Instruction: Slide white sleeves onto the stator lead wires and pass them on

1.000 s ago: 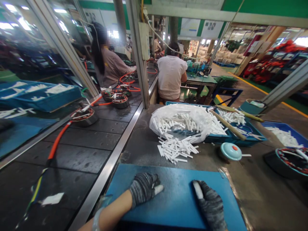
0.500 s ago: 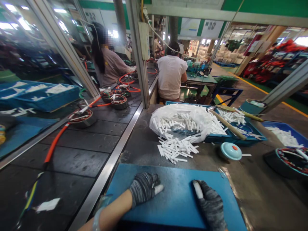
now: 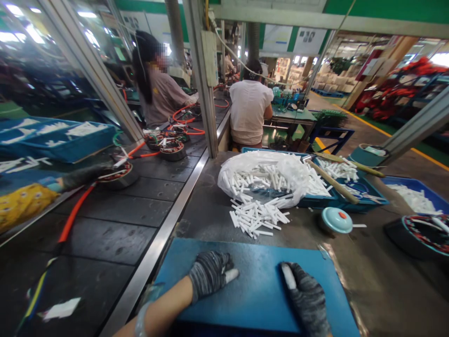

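Observation:
Both my hands wear grey-black striped gloves, each with a white-covered thumb. On the blue board (image 3: 257,281), my left hand (image 3: 211,275) rests with its fingers loosely bent and its thumb pointing out to the right. My right hand (image 3: 306,296) lies on the board's right part, thumb uppermost and slightly apart; its other fingers are largely hidden. Neither hand shows anything held. Just beyond the board is a loose heap of short white tubes (image 3: 257,216), spilling from a clear plastic bag (image 3: 231,173) of the same tubes.
Left runs a belt (image 3: 140,206) carrying wound motor stators (image 3: 121,177) with orange-sleeved leads. A co-worker's gloved hand (image 3: 84,177), yellow-sleeved, touches one. Right are a lidded bowl (image 3: 336,221), a wooden-handled tool (image 3: 333,181), scissors (image 3: 366,195) and another stator (image 3: 421,236). Two people sit ahead.
A co-worker's yellow-sleeved arm has come in from the left onto the nearest belt stator. That stator, its cable and a white scrap have shifted slightly toward me. My hands have stayed still.

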The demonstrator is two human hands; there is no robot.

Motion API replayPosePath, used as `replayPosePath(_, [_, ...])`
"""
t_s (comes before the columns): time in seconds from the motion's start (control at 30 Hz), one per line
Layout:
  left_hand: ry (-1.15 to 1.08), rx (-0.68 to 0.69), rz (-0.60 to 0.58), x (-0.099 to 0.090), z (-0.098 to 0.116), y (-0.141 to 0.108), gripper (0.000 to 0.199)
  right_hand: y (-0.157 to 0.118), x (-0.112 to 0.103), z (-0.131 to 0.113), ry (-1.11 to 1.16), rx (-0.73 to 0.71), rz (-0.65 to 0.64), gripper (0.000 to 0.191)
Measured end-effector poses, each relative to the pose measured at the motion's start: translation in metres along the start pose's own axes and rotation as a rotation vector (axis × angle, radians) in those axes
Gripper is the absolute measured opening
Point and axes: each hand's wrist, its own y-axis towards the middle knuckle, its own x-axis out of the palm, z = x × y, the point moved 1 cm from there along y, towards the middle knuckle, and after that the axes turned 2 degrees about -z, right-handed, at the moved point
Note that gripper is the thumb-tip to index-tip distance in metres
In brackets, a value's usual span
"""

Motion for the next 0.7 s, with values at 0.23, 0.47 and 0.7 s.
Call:
replayPosePath(0.23, [0.001, 0.005, 0.004, -0.0008, 0.0002, 0.0009, 0.042, 0.0027, -0.0028, -0.0042, 0.036, 0.015, -0.013, 0.067])
replayPosePath(0.47, [-0.009, 0.018, 0.032, 0.0033, -0.0014, 0.0009, 0.04, 0.0023, -0.0046, -0.0053, 0.024, 0.002, -0.002, 0.067])
replayPosePath(0.7, [-0.021, 0.014, 0.026, 0.0019, -0.0022, -0.0002, 0.039, 0.0038, -0.0072, -0.0079, 0.019, -0.027, 0.003, 0.065])
